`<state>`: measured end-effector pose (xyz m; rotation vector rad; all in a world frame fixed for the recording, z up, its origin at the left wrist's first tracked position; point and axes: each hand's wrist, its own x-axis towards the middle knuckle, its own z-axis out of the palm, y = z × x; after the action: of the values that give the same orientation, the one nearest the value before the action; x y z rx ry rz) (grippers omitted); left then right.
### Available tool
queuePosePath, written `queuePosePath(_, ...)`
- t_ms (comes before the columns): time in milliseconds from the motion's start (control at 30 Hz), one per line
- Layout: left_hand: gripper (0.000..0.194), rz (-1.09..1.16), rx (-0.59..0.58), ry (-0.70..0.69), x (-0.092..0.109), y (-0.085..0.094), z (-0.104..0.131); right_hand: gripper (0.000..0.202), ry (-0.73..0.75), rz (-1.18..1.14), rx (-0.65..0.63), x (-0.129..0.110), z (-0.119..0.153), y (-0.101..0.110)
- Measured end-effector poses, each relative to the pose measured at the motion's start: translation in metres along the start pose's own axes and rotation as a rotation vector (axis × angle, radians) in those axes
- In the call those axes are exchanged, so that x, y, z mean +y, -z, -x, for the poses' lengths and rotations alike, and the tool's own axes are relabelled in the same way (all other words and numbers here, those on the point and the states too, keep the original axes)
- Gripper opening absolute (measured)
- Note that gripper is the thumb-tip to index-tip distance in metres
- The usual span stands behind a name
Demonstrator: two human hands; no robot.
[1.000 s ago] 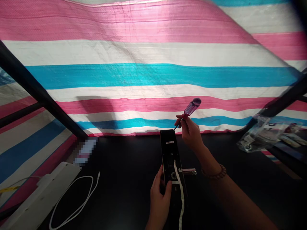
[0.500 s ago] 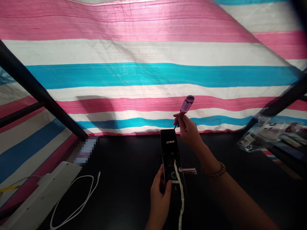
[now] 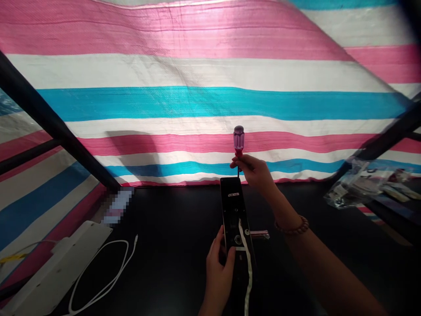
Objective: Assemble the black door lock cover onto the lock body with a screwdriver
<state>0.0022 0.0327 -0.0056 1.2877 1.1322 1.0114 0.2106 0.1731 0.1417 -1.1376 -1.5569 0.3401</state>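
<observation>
A long black door lock panel lies on the black table, its back side up, with a small white label near its far end. A lever handle sticks out from its right side, and a pale wrapped cable runs from its middle toward me. My left hand grips the panel's lower left edge, thumb on top. In my right hand is a screwdriver with a clear purple handle, nearly upright, pinched near the base of the handle. Its shaft comes down at the panel's far right corner; the tip is not clear.
On the left stand a white power strip and a looped white cable. Clear plastic bags lie at the right by the frame. A striped tarp hangs behind the black table, between dark frame bars.
The screwdriver has swung from leaning right to nearly upright, its handle moving left. My right hand has shifted slightly left with it. My left hand and the panel have stayed put.
</observation>
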Motion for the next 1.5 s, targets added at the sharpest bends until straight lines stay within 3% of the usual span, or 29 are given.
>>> queuePosePath(133, 0.057, -0.009, 0.008, 0.0, -0.002, 0.0, 0.0, 0.022, 0.058, 0.082, -0.042, -0.002, 0.004, 0.002)
queuePosePath(700, 0.056, 0.016, -0.002, -0.007, -0.003, 0.0, 0.0, 0.022, 0.064, 0.033, 0.067, 0.002, 0.016, 0.008)
queuePosePath(933, 0.057, 0.027, -0.03, 0.017, -0.005, 0.0, 0.0, 0.022, 0.086, 0.148, 0.028, 0.006, 0.02, 0.008)
queuePosePath(1067, 0.059, 0.02, -0.051, 0.029, -0.007, 0.0, -0.001, 0.021, 0.1, 0.172, 0.088, 0.001, 0.023, 0.011)
queuePosePath(1167, 0.059, 0.016, -0.055, 0.031, -0.006, 0.0, -0.001, 0.021, 0.039, 0.332, 0.136, 0.003, 0.024, 0.015)
queuePosePath(1267, 0.06, 0.021, -0.054, 0.038, -0.006, 0.0, -0.001, 0.021, -0.108, 0.537, 0.024, 0.017, 0.027, 0.015)
queuePosePath(1367, 0.06, 0.04, -0.046, 0.028, -0.006, -0.001, 0.0, 0.021, -0.174, 0.59, -0.128, 0.033, 0.033, 0.01)
queuePosePath(1500, 0.06, 0.047, -0.036, 0.014, -0.006, -0.001, 0.0, 0.023, -0.231, 0.656, -0.187, 0.043, 0.039, -0.001)
